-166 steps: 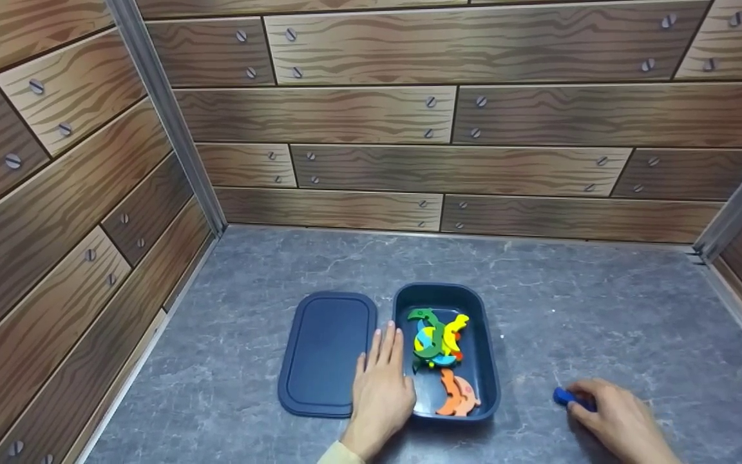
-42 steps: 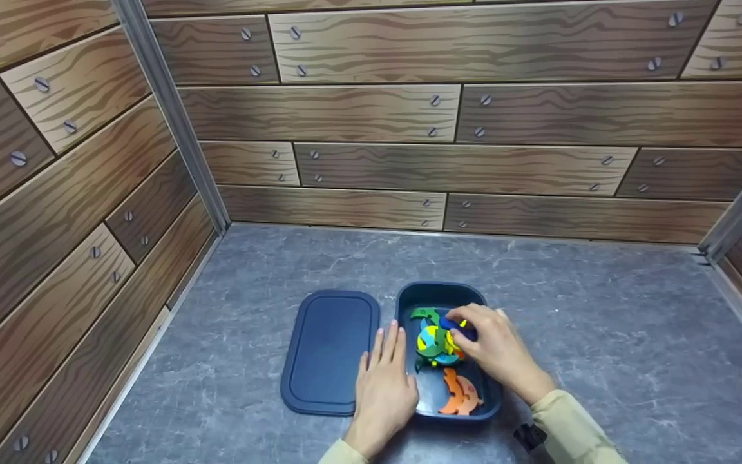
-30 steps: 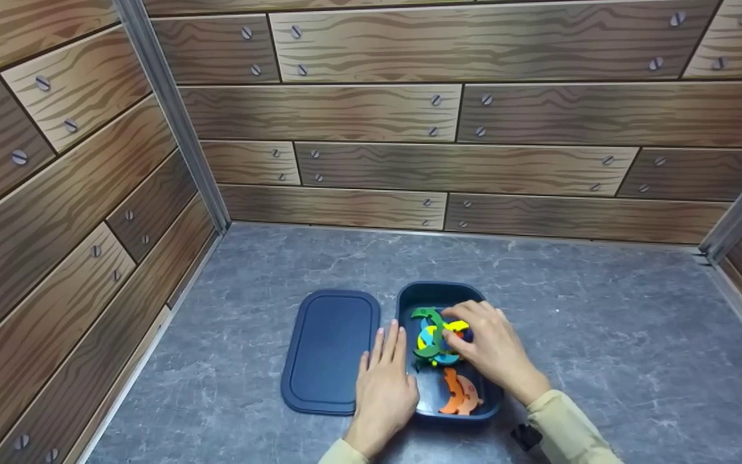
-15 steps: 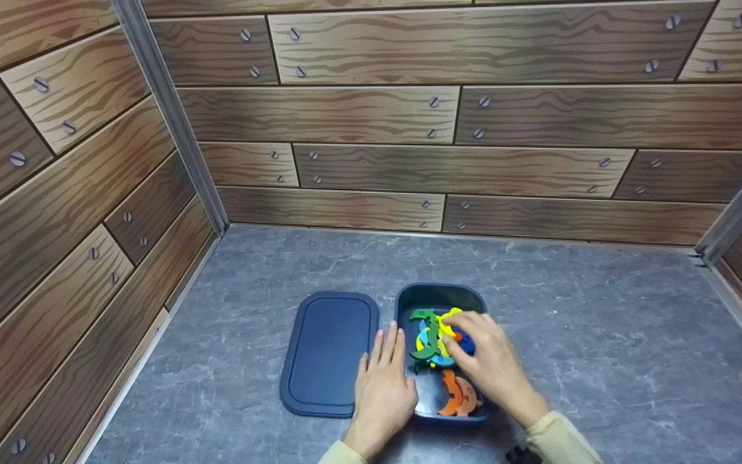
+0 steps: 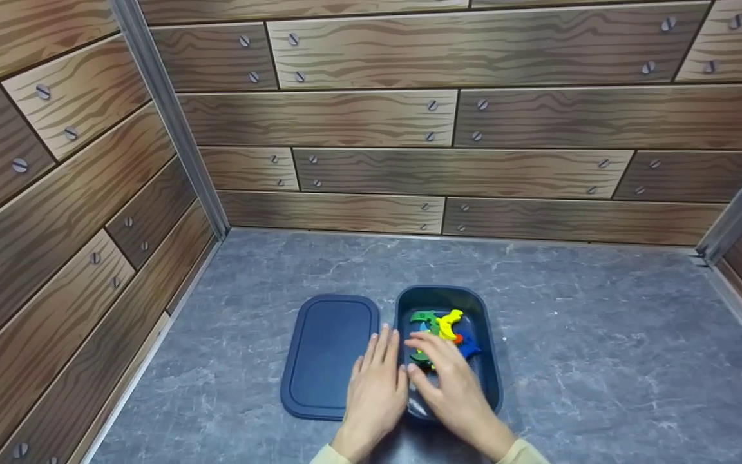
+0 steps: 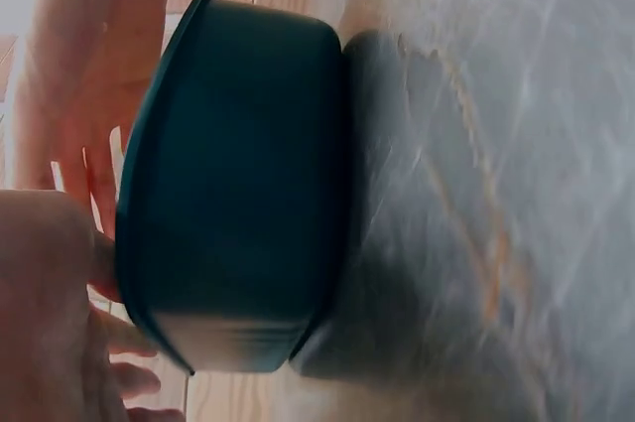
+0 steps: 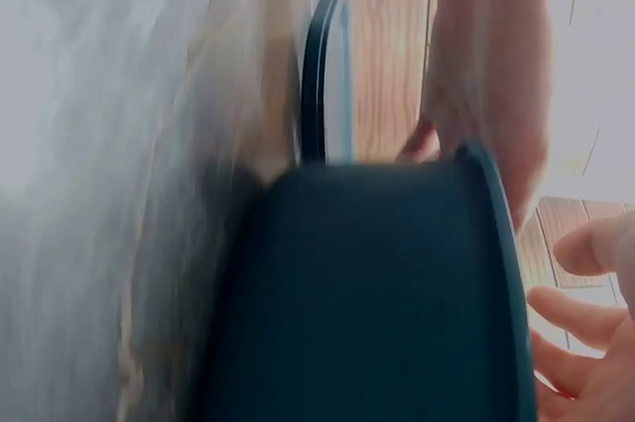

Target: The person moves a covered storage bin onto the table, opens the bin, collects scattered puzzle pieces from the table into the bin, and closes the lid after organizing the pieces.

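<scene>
A dark blue, open box [image 5: 489, 322] holds several colourful puzzle-like pieces, among them a green one [image 5: 422, 316], a yellow one [image 5: 451, 323] and a blue one [image 5: 469, 344]. My left hand [image 5: 377, 386] rests at the box's left rim with straight fingers; in the left wrist view its fingers [image 6: 45, 293] lie by the rim. Over the front of the box hovers my right hand [image 5: 455, 390], thumb and fingers spread apart and holding nothing; the right wrist view shows that hand [image 7: 595, 318] just beyond the rim. It hides the orange pieces.
A dark blue lid [image 5: 329, 357] lies flat on the grey marbled table [image 5: 603, 361], left of the box and close to my left hand. Wood-patterned panels [image 5: 345, 116] with grey metal corner strips stand at the back and sides.
The right hand brought the blue piece from the table's right side into the box and released it. It fingered the yellow piece, shifting it, then moved left and nearer, beside the left hand.
</scene>
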A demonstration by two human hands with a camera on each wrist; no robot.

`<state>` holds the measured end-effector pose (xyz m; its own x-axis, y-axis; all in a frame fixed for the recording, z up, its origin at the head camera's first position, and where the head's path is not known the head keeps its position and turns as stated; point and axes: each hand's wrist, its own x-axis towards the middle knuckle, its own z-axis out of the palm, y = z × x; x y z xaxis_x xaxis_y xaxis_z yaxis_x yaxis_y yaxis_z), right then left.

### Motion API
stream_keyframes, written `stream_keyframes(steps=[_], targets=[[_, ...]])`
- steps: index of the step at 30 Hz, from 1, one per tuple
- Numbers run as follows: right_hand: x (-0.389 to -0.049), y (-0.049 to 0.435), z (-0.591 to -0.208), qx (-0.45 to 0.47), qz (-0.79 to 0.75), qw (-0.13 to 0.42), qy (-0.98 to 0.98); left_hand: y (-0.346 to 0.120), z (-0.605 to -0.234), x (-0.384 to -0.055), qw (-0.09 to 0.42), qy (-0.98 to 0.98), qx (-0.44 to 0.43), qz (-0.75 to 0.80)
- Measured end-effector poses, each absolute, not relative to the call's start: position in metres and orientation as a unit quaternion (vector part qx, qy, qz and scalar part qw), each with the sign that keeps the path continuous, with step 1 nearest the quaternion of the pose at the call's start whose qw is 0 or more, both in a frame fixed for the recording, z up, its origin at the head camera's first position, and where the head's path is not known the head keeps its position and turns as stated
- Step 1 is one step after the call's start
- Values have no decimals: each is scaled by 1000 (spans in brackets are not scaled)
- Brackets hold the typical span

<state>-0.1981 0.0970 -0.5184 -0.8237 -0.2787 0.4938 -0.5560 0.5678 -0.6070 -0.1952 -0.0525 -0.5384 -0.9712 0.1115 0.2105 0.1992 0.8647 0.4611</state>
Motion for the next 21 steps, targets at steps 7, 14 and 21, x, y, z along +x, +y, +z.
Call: stream_keyframes(steps=[7,14,21], targets=[[-190,78,-520,256,421,126,-861,-71,-537,-195,108,-965,-68,-230],[-183,54,-520,255,451,65,-853,-92,-538,-192,130,-966,-66,-215],[-175,28,-524,253,473,95,-839,-113,-544,-190,156,-963,-49,-213]])
